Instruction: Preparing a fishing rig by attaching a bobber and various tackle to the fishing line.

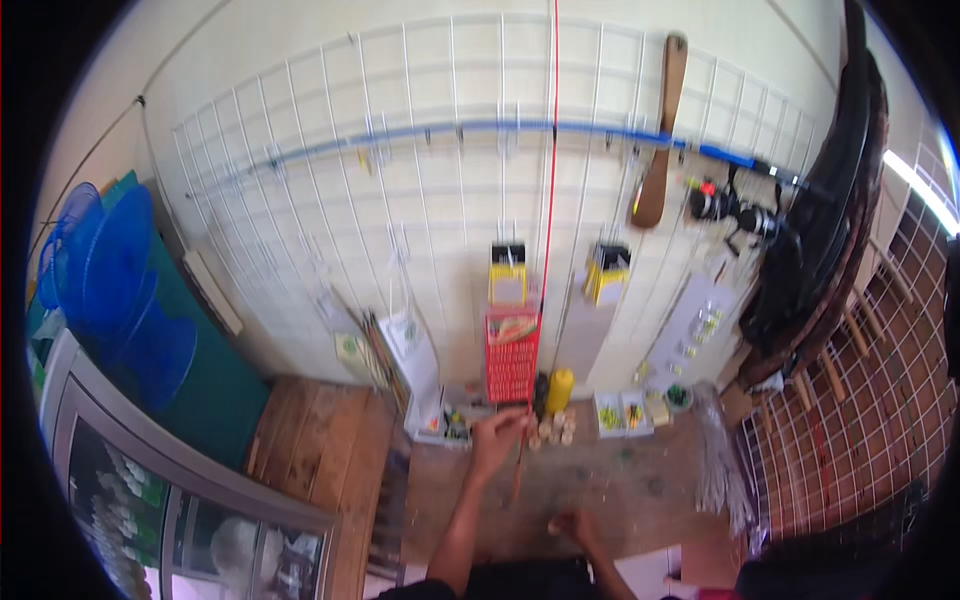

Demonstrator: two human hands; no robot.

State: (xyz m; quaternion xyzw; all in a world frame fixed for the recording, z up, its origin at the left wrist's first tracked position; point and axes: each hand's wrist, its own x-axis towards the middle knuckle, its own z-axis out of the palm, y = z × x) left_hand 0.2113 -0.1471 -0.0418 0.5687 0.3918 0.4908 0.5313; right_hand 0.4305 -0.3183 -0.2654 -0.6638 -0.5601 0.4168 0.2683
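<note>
My left hand (498, 442) is raised over the wooden counter (630, 487), its fingers closed around the lower part of a thin red rod (551, 217). The rod rises nearly upright from there, past a blue fishing rod (480, 129) on the wire grid; its brownish lower end (517, 480) hangs below my hand. Lower and to the right, my right hand (574, 527) is near the counter's front edge with its fingers curled; whether anything is between them cannot be told. Behind my left hand hangs a red printed card (512, 356).
At the counter's back stand a yellow bottle (559, 390), small round pieces (551, 430) and a divided white tray (622, 414). A glass display case (187, 510) is at lower left, blue nets (120, 270) at left. Fishing reels (735, 214) and a dark bag (817, 217) hang at right.
</note>
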